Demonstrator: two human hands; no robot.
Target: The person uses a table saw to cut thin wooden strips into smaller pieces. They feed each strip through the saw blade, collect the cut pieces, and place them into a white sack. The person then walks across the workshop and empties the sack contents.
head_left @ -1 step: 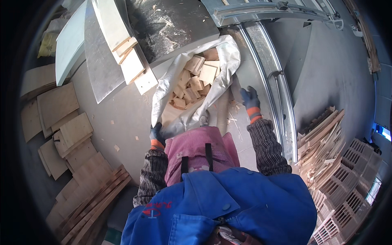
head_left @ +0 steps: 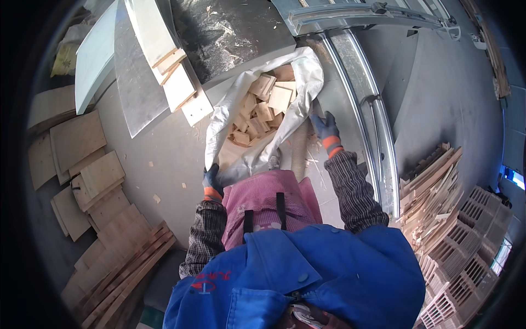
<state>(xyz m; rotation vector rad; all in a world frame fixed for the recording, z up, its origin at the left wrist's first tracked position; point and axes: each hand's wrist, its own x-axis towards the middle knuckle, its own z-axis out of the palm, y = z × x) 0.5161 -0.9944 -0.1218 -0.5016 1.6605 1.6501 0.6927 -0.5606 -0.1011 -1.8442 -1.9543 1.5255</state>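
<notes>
A white woven sack (head_left: 308, 66) stands with its mouth spread, full of small wooden offcuts (head_left: 264, 112). At the sack's near left corner my left hand (head_left: 212, 178), in a dark glove with an orange cuff, is closed on the rim; its fingertips are partly hidden by the fabric. To the right of the sack, my gloved right hand (head_left: 327, 129) reaches forward with thumb and fingers apart. Nothing shows in it, and it looks just short of the sack's right side.
A dusty machine table (head_left: 235, 38) borders the sack's far side, with long boards (head_left: 150, 33) at its left. Metal rails (head_left: 361, 104) run along the right. Stacked panels (head_left: 79, 142) lie left, thin wood strips (head_left: 430, 192) and plastic crates (head_left: 466, 252) right. A ribbed hose (head_left: 298, 151) passes beside the sack.
My right hand has moved left, closer to the sack's right side. My left hand stays at the rim, and the sack has shifted very slightly right.
</notes>
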